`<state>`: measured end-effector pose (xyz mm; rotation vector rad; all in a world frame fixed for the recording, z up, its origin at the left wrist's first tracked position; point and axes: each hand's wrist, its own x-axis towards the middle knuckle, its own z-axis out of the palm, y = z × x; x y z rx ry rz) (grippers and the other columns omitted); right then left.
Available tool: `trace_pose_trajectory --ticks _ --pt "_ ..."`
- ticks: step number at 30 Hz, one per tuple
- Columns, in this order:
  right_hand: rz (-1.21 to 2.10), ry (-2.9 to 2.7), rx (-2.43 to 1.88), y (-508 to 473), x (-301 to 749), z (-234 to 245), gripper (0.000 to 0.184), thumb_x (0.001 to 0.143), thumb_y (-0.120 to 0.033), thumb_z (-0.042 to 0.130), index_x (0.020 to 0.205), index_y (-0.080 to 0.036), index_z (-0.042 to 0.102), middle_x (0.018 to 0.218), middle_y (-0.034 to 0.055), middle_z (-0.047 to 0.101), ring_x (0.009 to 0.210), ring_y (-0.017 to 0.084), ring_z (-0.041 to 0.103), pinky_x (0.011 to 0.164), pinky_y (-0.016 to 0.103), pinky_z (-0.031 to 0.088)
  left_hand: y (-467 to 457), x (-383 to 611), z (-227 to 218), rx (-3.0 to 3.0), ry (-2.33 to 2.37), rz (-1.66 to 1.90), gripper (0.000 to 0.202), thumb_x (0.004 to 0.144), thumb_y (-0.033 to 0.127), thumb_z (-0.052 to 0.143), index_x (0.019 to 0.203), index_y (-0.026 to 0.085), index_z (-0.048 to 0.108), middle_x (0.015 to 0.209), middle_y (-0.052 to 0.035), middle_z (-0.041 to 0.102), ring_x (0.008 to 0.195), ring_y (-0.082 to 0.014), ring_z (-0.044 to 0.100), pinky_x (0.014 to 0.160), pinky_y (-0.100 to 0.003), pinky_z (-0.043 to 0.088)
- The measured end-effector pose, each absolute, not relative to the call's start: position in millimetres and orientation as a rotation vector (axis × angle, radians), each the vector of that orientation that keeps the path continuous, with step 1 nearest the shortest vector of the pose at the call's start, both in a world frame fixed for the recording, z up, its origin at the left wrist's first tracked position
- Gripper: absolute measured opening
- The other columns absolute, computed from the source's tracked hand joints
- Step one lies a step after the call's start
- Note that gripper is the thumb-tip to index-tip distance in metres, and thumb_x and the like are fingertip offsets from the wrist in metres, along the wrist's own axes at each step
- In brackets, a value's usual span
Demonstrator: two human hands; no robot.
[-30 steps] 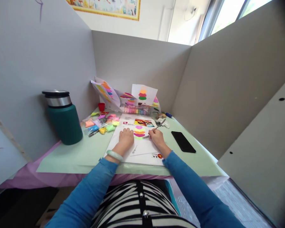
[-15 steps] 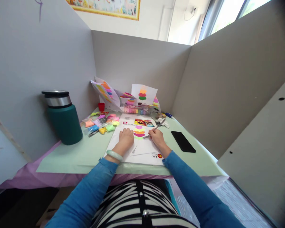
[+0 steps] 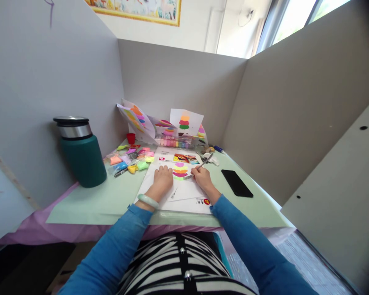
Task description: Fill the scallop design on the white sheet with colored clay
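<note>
A white sheet (image 3: 184,192) lies on the pale green mat in front of me. On it sits a stack of coloured clay layers (image 3: 180,171) in pink, yellow and green. My left hand (image 3: 162,178) rests on the sheet just left of the clay, fingers curled down. My right hand (image 3: 202,176) is closed on a thin metal tool (image 3: 199,167) whose tip touches the right edge of the clay.
A dark green flask (image 3: 81,153) stands at the left. Small bags of coloured clay (image 3: 132,159) lie beyond my left hand. A black phone (image 3: 236,183) lies at the right. Finished clay pictures (image 3: 184,121) lean on the back partition. Grey partitions close three sides.
My right hand and the tool have edged slightly left toward the clay. My left hand stays where it was.
</note>
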<state>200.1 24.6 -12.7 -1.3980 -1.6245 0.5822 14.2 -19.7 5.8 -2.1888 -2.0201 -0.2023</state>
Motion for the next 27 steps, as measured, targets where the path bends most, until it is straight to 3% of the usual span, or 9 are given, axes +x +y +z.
trace_pose_trajectory --ticks 27 --pt "0.576 -1.693 -1.354 20.4 193.0 -10.9 0.023 0.079 -0.034 0.049 0.065 -0.020 0.060 0.058 -0.0005 0.064 0.064 0.016 0.059 0.066 0.024 0.039 -18.2 13.9 3.2 -2.183 -2.010 -0.228 0.035 0.089 0.008 0.032 0.114 0.013 0.056 0.117 -0.0167 0.054 0.112 -0.0280 0.047 0.091 -0.040 0.037"
